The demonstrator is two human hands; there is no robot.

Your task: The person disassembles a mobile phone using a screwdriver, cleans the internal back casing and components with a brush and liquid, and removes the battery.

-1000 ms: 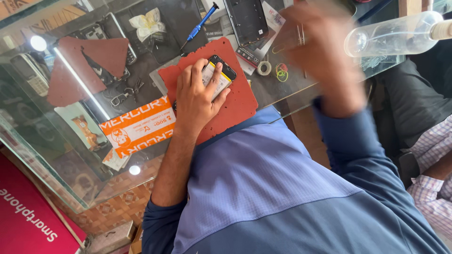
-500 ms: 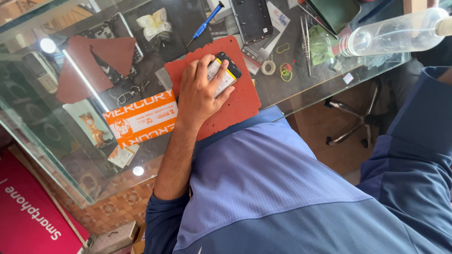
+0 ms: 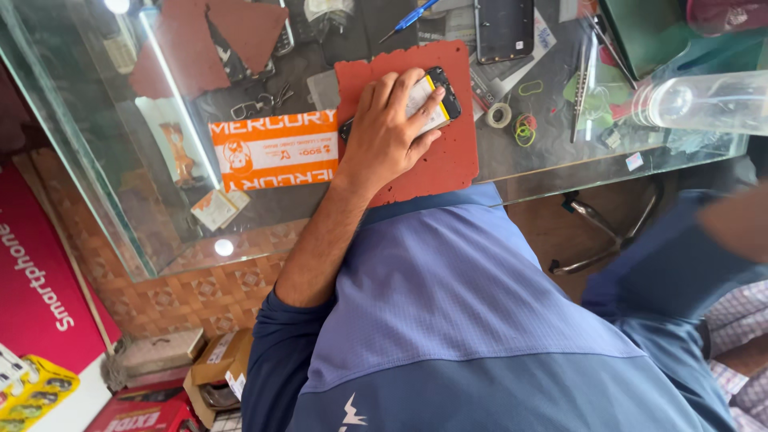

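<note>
My left hand [image 3: 388,132] lies over an opened phone [image 3: 438,94] with a black frame and a yellow-edged pale inside, and holds it down on a red rubber mat [image 3: 452,160]. The mat sits on a glass counter [image 3: 560,172] just past my blue shirt. Only the phone's right end shows beyond my fingers. My right sleeve [image 3: 664,272] and a blurred bit of forearm are at the right edge; the right hand itself is out of view.
On the glass lie a blue-handled tool [image 3: 408,18], a black phone shell [image 3: 504,28], a tape roll [image 3: 499,114], rubber bands [image 3: 524,128], tweezers [image 3: 582,80] and a clear plastic bottle [image 3: 704,100] lying on its side. An orange label [image 3: 276,148] is left of the mat. Cardboard boxes [image 3: 216,368] stand on the floor.
My right hand, raised near the bottle a second ago, has dropped back out of view to the right. The left hand has stayed on the phone.
</note>
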